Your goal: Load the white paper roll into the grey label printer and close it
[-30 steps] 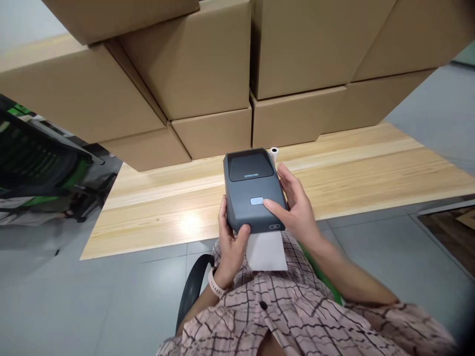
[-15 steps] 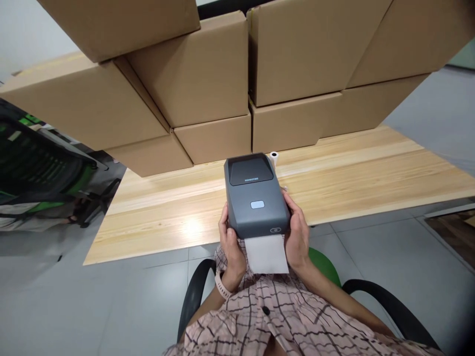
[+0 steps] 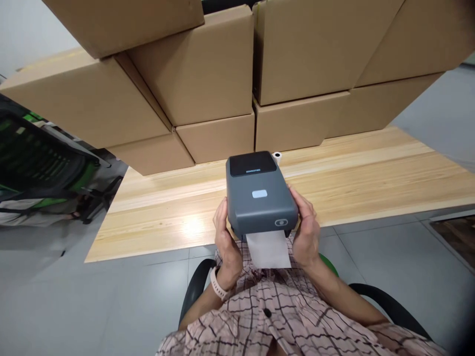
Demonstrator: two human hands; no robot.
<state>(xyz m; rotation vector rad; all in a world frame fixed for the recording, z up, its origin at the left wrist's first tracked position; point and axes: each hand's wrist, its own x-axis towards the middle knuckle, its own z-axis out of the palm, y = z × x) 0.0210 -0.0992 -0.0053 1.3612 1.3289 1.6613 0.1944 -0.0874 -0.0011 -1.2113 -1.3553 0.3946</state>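
A dark grey label printer (image 3: pixel 260 210) is held in front of me, over the near edge of the table, its front tilted up toward me. Out of its front slot hangs a blank white paper label (image 3: pixel 269 250). My left hand (image 3: pixel 227 240) grips the printer's left side, with a pale band on that wrist. The right side is gripped by my right hand (image 3: pixel 306 230), fingers along the edge. The printer hides most of my fingertips and its own underside. Just behind it stands a small white paper roll (image 3: pixel 277 157), partly covered.
Stacked cardboard boxes (image 3: pixel 215 69) line the back of the wooden table (image 3: pixel 156 212). I sit in a chair with black armrests (image 3: pixel 198 284). Another dark chair (image 3: pixel 37 153) stands at the left. Grey floor tiles (image 3: pixel 141 306) lie below.
The printer has risen toward me and its front has tipped upward, showing more of the front face. Both hands moved with it, and the label still hangs from the slot.
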